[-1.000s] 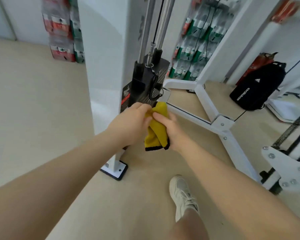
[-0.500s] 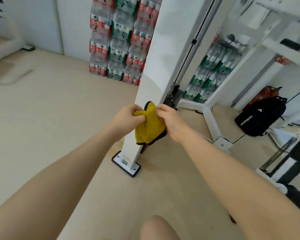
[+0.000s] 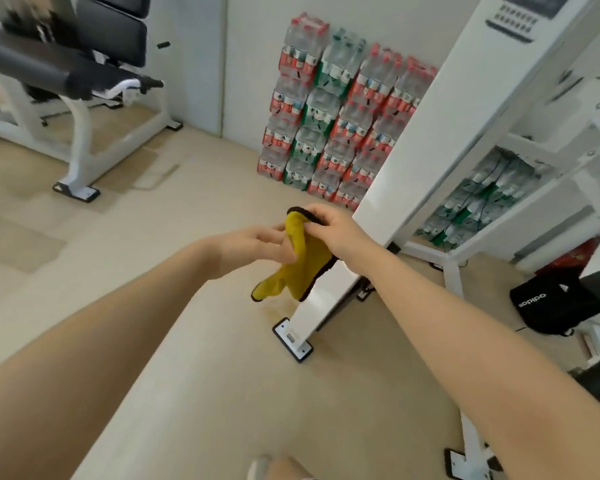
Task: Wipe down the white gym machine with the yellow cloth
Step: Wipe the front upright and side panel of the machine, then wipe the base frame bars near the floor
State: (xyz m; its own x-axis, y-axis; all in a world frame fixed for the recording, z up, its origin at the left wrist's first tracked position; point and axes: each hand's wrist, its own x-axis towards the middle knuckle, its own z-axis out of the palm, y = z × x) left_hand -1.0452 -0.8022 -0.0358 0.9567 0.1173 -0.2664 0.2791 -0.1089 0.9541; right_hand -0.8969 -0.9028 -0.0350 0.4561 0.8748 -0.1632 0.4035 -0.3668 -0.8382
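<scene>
The yellow cloth (image 3: 300, 265) with a dark edge hangs in front of me, above the floor. My right hand (image 3: 333, 230) pinches its top corner. My left hand (image 3: 260, 242) lies against the cloth's left side with its fingers nearly straight. Just to the right of both hands rises the slanted white column of the gym machine (image 3: 426, 147), running from its black-edged foot plate (image 3: 291, 339) up to the top right. The cloth hangs in front of the column's lower part; whether it touches the column I cannot tell.
Stacked packs of water bottles (image 3: 340, 112) stand against the wall behind the column. A second white machine with black pads (image 3: 84, 64) fills the upper left. A black Adidas bag (image 3: 551, 303) sits on the floor at right, beside more white frame bars (image 3: 454, 271).
The view has swung up and left. The cloth has unfolded and hangs longer from my right hand. My left hand has let go of its grip and now lies flat against it.
</scene>
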